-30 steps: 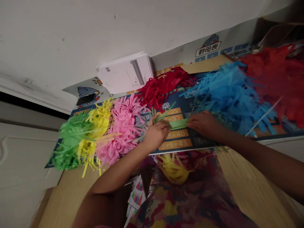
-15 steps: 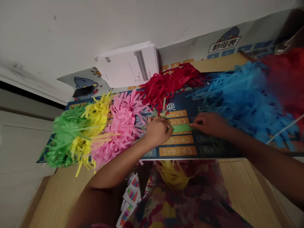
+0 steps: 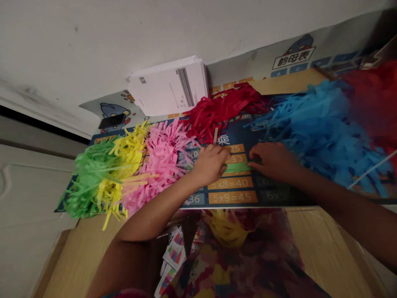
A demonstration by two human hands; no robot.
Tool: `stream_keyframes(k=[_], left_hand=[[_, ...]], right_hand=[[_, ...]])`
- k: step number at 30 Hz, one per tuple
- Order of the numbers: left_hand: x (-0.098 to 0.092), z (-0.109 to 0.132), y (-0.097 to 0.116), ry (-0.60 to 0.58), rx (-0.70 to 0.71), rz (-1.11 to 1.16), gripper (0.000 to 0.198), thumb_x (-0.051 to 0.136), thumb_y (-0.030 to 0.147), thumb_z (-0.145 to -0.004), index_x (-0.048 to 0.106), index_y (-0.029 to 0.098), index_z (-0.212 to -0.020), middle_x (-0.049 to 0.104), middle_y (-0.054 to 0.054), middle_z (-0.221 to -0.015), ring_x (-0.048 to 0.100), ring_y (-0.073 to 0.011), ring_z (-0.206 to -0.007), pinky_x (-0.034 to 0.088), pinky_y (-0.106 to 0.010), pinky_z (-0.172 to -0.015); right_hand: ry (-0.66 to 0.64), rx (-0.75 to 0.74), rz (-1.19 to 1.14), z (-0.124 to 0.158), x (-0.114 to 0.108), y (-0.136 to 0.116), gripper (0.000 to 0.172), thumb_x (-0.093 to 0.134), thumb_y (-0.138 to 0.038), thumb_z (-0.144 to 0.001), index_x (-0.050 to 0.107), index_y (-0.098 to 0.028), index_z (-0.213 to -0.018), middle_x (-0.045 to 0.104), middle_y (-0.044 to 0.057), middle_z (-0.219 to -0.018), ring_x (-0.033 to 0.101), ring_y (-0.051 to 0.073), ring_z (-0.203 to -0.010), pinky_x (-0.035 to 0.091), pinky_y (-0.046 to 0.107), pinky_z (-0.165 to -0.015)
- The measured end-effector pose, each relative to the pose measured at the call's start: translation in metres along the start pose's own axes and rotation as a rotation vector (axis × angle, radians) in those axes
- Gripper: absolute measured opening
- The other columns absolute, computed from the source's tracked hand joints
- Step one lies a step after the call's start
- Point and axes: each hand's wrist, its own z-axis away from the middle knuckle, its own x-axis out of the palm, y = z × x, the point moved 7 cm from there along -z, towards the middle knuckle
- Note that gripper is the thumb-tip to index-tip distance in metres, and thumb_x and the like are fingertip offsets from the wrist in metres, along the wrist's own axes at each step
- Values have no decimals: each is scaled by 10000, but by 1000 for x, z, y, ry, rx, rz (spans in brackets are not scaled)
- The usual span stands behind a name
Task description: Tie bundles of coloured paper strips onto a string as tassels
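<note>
A small bundle of green paper strips [image 3: 236, 167] lies across a blue multiplication-table mat [image 3: 235, 194]. My left hand [image 3: 211, 164] is closed over the bundle's left end, fingers curled round it. My right hand [image 3: 269, 160] pinches the right end, fingertips pressed on the strips. One loose green strip [image 3: 215, 135] sticks up just above my left hand. Piles of pink shredded paper [image 3: 161, 159] and red shredded paper [image 3: 223, 109] sit close behind my left hand, and blue shredded paper [image 3: 316, 128] lies right behind my right hand.
Green shredded paper [image 3: 89, 178] and yellow shredded paper [image 3: 127, 157] lie at the mat's left end, more red shreds [image 3: 376, 97] at far right. A white paper stack [image 3: 170, 87] and a dark phone [image 3: 112, 121] rest near the wall. A yellow paper bunch [image 3: 225, 227] sits below the mat's front edge.
My two hands have come closer together along the green bundle, so less of it shows between them. The loose strips by my left hand have shifted.
</note>
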Motion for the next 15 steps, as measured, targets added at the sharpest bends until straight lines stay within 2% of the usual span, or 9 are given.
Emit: stream_keyframes(k=[2, 4, 6, 9, 12, 15], left_hand=[[-3, 5, 19, 56, 248, -107, 187, 544, 237, -947, 685, 215, -1067, 699, -75, -1060, 564, -259, -1064, 377, -422, -876], [-3, 12, 32, 76, 390, -224, 206, 490, 201, -971, 696, 189, -960, 700, -76, -985, 563, -249, -1025, 355, -451, -936], [-4, 15, 39, 104, 388, -301, 228, 497, 238, -966, 698, 161, -887, 697, -83, -914, 562, -257, -982, 323, -494, -1000], [-4, 16, 46, 160, 313, -333, 297, 524, 353, -941, 714, 139, -861, 689, -90, -819, 560, -279, -952, 270, -562, -1069], [0, 13, 48, 198, 241, -353, 304, 543, 368, -918, 723, 138, -831, 684, -98, -775, 562, -286, -922, 264, -597, -1077], [4, 10, 45, 227, 200, -377, 257, 556, 317, -913, 709, 149, -793, 669, -92, -734, 563, -284, -883, 283, -625, -1048]], right_hand=[[101, -192, 156, 6, -11, -21, 109, 579, -209, -888, 677, -176, -853, 696, 76, -909, 569, 246, -899, 273, 364, -733], [137, -352, 239, 14, -14, -37, 151, 549, -153, -881, 670, -170, -791, 692, 81, -861, 552, 249, -896, 256, 391, -769], [147, -452, 246, 19, -12, -44, 131, 574, -176, -860, 662, -171, -764, 684, 77, -807, 540, 235, -854, 251, 401, -797], [157, -514, 259, 21, -6, -44, 128, 591, -216, -855, 665, -167, -764, 682, 84, -789, 530, 219, -804, 249, 401, -816], [140, -501, 245, 15, -3, -38, 174, 562, -206, -880, 667, -167, -746, 692, 77, -788, 536, 208, -787, 239, 398, -815], [112, -409, 193, 8, -5, -33, 201, 553, -218, -893, 667, -174, -734, 705, 66, -787, 541, 206, -786, 233, 399, -803]])
